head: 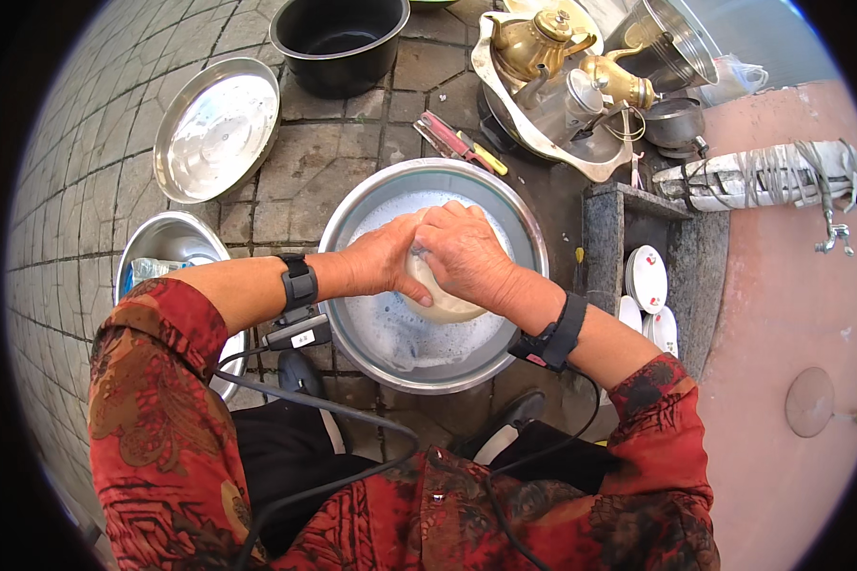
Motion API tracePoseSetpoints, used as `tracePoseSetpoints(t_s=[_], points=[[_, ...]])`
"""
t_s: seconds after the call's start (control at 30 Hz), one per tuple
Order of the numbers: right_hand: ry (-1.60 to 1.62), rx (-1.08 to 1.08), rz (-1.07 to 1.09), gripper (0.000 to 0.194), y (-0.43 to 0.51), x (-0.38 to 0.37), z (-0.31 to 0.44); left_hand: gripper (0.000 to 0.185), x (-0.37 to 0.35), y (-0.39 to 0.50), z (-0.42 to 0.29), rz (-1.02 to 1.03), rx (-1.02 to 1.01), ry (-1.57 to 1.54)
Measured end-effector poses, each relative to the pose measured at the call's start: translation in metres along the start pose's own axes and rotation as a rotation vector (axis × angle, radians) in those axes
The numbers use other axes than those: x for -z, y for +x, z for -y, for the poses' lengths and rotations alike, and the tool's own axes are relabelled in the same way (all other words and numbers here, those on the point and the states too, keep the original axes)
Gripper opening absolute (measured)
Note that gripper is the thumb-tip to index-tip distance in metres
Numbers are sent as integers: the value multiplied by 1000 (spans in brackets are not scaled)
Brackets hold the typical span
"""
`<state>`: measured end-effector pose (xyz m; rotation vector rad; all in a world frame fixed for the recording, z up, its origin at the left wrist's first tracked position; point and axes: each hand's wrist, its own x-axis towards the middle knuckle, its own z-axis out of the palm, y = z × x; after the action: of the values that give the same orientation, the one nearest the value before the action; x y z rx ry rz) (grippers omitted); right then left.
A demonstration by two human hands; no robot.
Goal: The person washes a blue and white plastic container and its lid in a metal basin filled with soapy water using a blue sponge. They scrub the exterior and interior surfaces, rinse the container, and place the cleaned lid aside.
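A wide metal basin of soapy water stands on the paving in front of me. Over it my left hand grips the left side of a pale round bowl. My right hand is bent over the bowl's upper right rim, its fingers curled; a bit of something greyish shows beneath them, too covered to name. The bowl's lower side meets the suds.
Left are a shallow metal pan and a metal bowl with a plastic packet. Beyond stands a black pot. Right are brass teapots in a tub, knives, stacked plates and a wrapped pipe with a tap.
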<state>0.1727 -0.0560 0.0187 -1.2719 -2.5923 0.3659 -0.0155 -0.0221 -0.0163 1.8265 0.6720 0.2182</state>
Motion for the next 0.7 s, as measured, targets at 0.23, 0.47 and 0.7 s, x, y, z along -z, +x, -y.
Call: tracePoseSetpoints(t_s=[0.23,0.47,0.7], points=[[-84,195,-6,17,-32,3,22,119,-7,-3,2,-78,-6,94],[-74,225,13,18,-93,17,8,113,-8,2,-1,-64,53,89],[125,-125,-120,23,-119,21,-23,118,0,10,-4,-24,73,160]])
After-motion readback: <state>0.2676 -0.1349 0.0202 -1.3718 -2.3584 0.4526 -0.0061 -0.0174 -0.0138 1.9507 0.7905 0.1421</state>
